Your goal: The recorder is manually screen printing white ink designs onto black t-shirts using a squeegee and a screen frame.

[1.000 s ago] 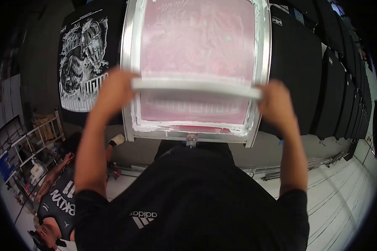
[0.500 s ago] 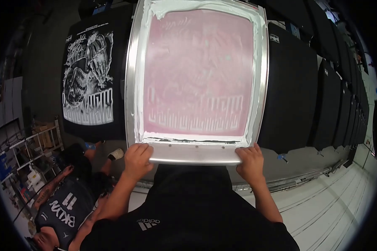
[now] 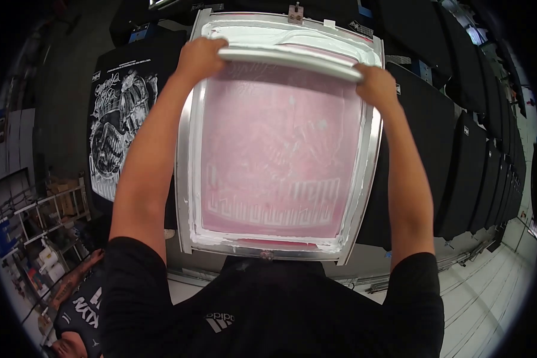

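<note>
My hands grip the two ends of a long pale squeegee [image 3: 289, 61], my left hand [image 3: 201, 58] on one end and my right hand [image 3: 377, 86] on the other. The squeegee lies across the far part of a screen-printing screen [image 3: 274, 149], tilted slightly down to the right and a little blurred. Pink mesh shows faint lettering and a design. Thick white ink [image 3: 250, 31] is piled beyond the squeegee, with more smeared along the inner edges. A metal frame [image 3: 186, 143] surrounds the mesh. What lies under the screen is hidden.
On the left is a black shirt [image 3: 134, 107] with a white print. Several black-covered boards [image 3: 438, 131] line the right side. At the lower left, another person [image 3: 80, 316] in a dark jersey is near a metal rack [image 3: 42, 218]. A clamp [image 3: 295, 13] stands at the screen's far edge.
Both hands have moved from the screen's near edge to its far end, carrying the squeegee. My arms are now stretched forward. The other person has shifted partly out of view at lower left.
</note>
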Tool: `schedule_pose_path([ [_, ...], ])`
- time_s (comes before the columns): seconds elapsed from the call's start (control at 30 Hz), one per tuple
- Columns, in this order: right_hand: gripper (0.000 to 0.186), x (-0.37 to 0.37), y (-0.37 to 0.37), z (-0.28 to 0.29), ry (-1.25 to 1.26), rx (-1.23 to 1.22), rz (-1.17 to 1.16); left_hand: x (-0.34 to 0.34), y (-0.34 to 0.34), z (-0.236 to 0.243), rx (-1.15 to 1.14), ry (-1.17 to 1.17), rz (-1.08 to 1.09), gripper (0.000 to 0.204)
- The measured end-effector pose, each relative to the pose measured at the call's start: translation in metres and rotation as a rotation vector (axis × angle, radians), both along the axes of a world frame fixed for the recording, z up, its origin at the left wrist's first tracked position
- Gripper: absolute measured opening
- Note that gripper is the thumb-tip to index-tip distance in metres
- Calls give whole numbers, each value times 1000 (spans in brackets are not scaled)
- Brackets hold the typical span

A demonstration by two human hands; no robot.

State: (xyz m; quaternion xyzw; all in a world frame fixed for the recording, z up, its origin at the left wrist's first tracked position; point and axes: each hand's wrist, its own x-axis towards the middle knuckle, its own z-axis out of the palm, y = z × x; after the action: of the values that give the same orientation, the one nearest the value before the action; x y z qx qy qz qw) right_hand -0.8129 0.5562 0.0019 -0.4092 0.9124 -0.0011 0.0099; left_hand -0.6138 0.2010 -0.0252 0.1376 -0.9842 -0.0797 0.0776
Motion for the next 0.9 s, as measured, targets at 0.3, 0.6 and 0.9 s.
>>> schedule_pose_path([
  [0.3,37,81,52,56,-80,-28,91,89,33,52,127,-61,-92,33],
  [0.6,43,349,203,52,-496,35,-60,355,209,50,403,-152,-136,36],
  [0.9,46,342,198,27,-285,-104,20,353,214,13,237,103,-106,35],
])
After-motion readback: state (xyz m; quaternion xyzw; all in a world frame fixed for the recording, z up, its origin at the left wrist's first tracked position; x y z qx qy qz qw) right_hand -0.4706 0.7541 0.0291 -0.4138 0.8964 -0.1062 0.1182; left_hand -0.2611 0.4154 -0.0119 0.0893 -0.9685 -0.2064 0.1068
